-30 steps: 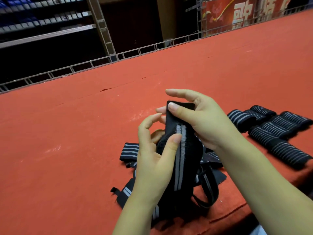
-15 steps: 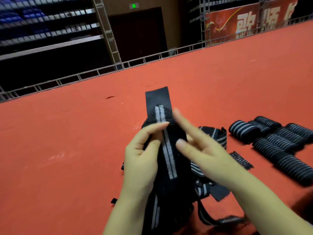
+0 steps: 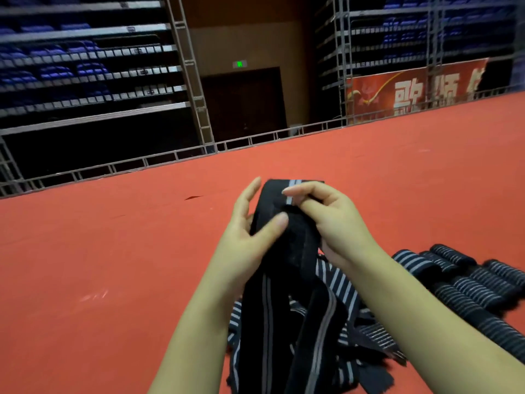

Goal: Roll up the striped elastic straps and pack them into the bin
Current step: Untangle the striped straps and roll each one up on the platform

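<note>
A black elastic strap with grey stripes [image 3: 287, 248] is held up above the red surface between both hands. My left hand [image 3: 244, 245] grips its left edge, thumb pressed across the front. My right hand [image 3: 332, 223] pinches the strap's top end, which is folded over at the tip. The strap's long tail hangs down to a loose heap of unrolled striped straps [image 3: 338, 291] lying under my forearms. Several rolled straps [image 3: 466, 282] lie side by side at the right. No bin is in view.
The red carpeted surface [image 3: 113, 265] spreads wide to the left and far ahead. A metal railing [image 3: 170, 160] runs along its far edge, with dark tiered seating behind and a red banner [image 3: 412, 89] at the back right.
The view has tilted upward. My right hand moved from open fingers beside the strap to pinching its top end, which is now folded over. My left hand keeps its grip.
</note>
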Demonstrator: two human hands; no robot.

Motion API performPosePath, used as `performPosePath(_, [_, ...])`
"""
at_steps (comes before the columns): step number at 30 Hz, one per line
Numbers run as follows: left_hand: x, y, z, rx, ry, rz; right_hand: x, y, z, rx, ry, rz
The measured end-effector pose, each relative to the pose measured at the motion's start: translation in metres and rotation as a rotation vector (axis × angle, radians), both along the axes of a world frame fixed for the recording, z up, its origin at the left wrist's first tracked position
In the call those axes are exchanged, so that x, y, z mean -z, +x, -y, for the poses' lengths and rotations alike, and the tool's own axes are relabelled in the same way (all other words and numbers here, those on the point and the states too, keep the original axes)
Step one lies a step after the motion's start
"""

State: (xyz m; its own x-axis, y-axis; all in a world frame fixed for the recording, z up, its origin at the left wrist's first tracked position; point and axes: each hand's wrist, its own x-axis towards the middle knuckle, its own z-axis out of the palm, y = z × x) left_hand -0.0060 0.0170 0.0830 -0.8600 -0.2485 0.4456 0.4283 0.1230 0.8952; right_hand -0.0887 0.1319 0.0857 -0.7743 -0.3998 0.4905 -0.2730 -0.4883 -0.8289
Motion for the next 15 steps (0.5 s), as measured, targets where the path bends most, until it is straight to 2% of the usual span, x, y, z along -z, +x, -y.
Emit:
performPosePath(2, [0.021,0.003,0.001,-0.093,-0.056,-0.002,-0.01,-0.011,0.003,0.007,-0.026,0.099])
performPosePath(5, [0.039,0.004,0.006,-0.319,-0.208,-0.01,-0.014,-0.019,0.009,0.033,-0.011,0.106])
performPosePath(9, [0.046,0.005,0.01,-0.299,-0.163,0.009,-0.014,-0.018,0.012,0.006,-0.006,0.111])
performPosePath(15, [0.044,0.006,0.013,-0.498,-0.246,-0.136,-0.031,-0.017,0.005,-0.176,-0.085,0.23])
